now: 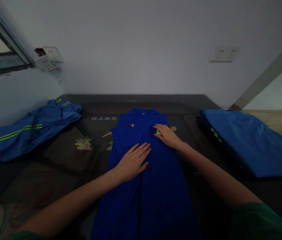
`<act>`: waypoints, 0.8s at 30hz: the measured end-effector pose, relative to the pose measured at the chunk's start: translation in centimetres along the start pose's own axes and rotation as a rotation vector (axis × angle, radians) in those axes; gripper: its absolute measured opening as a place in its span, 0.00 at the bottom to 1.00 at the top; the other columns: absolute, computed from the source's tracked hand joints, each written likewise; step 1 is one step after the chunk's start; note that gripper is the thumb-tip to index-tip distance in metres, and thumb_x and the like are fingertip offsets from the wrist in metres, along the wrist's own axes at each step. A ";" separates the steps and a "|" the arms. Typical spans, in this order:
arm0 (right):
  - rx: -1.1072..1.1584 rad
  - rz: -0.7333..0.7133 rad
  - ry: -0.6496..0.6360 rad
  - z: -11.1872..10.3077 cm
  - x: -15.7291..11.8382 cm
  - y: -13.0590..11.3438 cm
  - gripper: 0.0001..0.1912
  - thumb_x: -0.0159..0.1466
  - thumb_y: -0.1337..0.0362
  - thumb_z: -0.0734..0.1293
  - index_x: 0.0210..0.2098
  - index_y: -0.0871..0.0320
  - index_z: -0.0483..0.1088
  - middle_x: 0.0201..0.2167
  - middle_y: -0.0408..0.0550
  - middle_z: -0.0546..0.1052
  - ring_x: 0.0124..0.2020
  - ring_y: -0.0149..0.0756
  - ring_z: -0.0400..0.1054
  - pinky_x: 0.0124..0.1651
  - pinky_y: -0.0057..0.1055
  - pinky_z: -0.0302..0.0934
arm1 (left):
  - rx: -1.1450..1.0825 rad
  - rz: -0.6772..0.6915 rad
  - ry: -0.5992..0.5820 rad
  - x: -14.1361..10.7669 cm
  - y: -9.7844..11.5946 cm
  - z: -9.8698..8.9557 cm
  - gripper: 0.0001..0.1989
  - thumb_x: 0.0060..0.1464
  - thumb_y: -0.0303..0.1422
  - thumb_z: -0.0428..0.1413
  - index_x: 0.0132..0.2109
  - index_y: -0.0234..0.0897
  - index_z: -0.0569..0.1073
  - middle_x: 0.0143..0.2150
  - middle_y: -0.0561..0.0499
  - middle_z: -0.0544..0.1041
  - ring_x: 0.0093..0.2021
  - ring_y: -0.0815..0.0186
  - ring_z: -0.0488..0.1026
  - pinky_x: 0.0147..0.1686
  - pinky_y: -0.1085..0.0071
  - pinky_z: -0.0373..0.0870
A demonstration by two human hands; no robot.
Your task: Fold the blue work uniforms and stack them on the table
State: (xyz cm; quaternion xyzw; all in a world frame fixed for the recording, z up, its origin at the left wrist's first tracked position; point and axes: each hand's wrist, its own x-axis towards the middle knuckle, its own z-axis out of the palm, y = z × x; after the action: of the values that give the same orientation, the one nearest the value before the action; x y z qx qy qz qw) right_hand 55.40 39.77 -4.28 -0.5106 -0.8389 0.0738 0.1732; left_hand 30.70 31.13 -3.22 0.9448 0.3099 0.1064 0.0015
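Note:
A blue work coverall (163, 176) lies lengthwise down the middle of the dark table, its collar at the far end and its trouser legs toward me. Small coloured emblems show on its chest. My left hand (133, 162) rests flat on the middle of the garment, fingers stretched out. On the upper right chest lies my right hand (167, 135), palm down with fingers extended, partly covering a yellow-green patch (158, 132). Neither hand grips the cloth.
A crumpled blue garment (41, 125) with yellow-green stripes lies at the left. Folded blue clothes (250, 140) are stacked at the right. The dark table (190, 116) meets a wall with sockets (225, 54). A cable (2, 213) shows at lower left.

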 end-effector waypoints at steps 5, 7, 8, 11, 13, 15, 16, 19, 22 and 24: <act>-0.114 0.073 -0.140 1.2 -0.5 1.5 0.31 0.70 0.50 0.51 0.68 0.59 0.51 0.69 0.56 0.53 0.69 0.48 0.45 0.67 0.55 0.42 | -0.018 -0.008 -0.077 -0.4 0.0 1.0 0.26 0.64 0.38 0.47 0.65 0.35 0.59 0.68 0.41 0.58 0.68 0.58 0.56 0.66 0.55 0.52; -0.115 0.072 -0.151 1.2 -0.6 1.7 0.32 0.70 0.49 0.51 0.68 0.59 0.50 0.69 0.55 0.52 0.69 0.47 0.45 0.67 0.54 0.41 | -0.030 -0.013 -0.080 -0.6 0.0 1.0 0.26 0.64 0.38 0.48 0.66 0.35 0.58 0.68 0.41 0.58 0.68 0.58 0.55 0.66 0.55 0.51; -0.113 0.075 -0.153 1.2 -0.5 1.7 0.32 0.70 0.49 0.50 0.68 0.59 0.50 0.69 0.55 0.52 0.69 0.47 0.44 0.67 0.53 0.41 | -0.036 -0.013 -0.076 -0.7 0.0 0.9 0.26 0.64 0.38 0.48 0.66 0.35 0.58 0.69 0.41 0.57 0.68 0.59 0.55 0.66 0.55 0.50; -0.127 0.123 -0.116 1.1 0.3 1.7 0.32 0.71 0.50 0.49 0.68 0.59 0.51 0.69 0.57 0.52 0.70 0.47 0.43 0.67 0.53 0.42 | -0.050 -0.005 -0.053 -0.7 -0.1 0.9 0.27 0.63 0.38 0.48 0.67 0.36 0.56 0.69 0.42 0.56 0.69 0.57 0.52 0.67 0.49 0.45; -0.155 0.188 -0.087 1.2 1.4 1.8 0.32 0.71 0.50 0.49 0.68 0.61 0.51 0.69 0.58 0.51 0.70 0.48 0.41 0.67 0.54 0.42 | -0.051 -0.003 -0.049 -0.8 -0.1 0.8 0.28 0.63 0.38 0.49 0.67 0.39 0.55 0.70 0.44 0.55 0.70 0.54 0.48 0.66 0.42 0.41; -0.184 0.250 -0.094 1.3 2.8 2.1 0.31 0.71 0.51 0.49 0.68 0.61 0.51 0.69 0.60 0.50 0.70 0.50 0.41 0.66 0.55 0.42 | -0.051 -0.005 -0.062 -0.8 -0.2 0.8 0.30 0.62 0.39 0.50 0.68 0.42 0.53 0.70 0.45 0.55 0.70 0.50 0.45 0.64 0.36 0.38; -0.196 0.274 -0.107 1.4 3.6 2.3 0.31 0.71 0.51 0.49 0.68 0.60 0.51 0.69 0.60 0.50 0.70 0.51 0.42 0.66 0.56 0.42 | -0.053 -0.006 -0.069 -0.8 -0.2 0.8 0.31 0.61 0.39 0.50 0.68 0.44 0.52 0.70 0.46 0.55 0.70 0.48 0.45 0.63 0.34 0.37; -0.206 0.334 -0.138 1.6 5.5 3.2 0.31 0.70 0.49 0.50 0.69 0.54 0.48 0.70 0.59 0.48 0.70 0.52 0.41 0.66 0.59 0.40 | -0.056 -0.004 -0.076 -0.8 -0.3 0.8 0.32 0.61 0.39 0.51 0.69 0.46 0.50 0.70 0.47 0.53 0.70 0.48 0.45 0.63 0.34 0.38; -0.192 0.380 -0.132 2.0 6.2 4.0 0.31 0.70 0.47 0.50 0.69 0.50 0.46 0.71 0.57 0.45 0.70 0.51 0.39 0.65 0.62 0.38 | -0.052 0.000 -0.072 -0.7 -0.4 0.6 0.33 0.60 0.39 0.51 0.69 0.47 0.49 0.71 0.47 0.52 0.70 0.49 0.46 0.64 0.35 0.39; -0.187 0.388 -0.098 2.3 6.1 4.4 0.30 0.70 0.49 0.50 0.69 0.50 0.48 0.70 0.56 0.46 0.70 0.50 0.39 0.64 0.64 0.37 | -0.054 -0.003 -0.086 -0.7 -0.4 0.6 0.33 0.60 0.38 0.51 0.69 0.47 0.49 0.71 0.47 0.52 0.70 0.49 0.46 0.64 0.35 0.40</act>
State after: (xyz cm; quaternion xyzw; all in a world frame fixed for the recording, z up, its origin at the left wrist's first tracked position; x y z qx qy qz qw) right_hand 55.66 47.36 -6.43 -0.6723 -0.7354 0.0524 0.0670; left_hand 30.07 31.06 -3.92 0.9477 0.3080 0.0737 0.0403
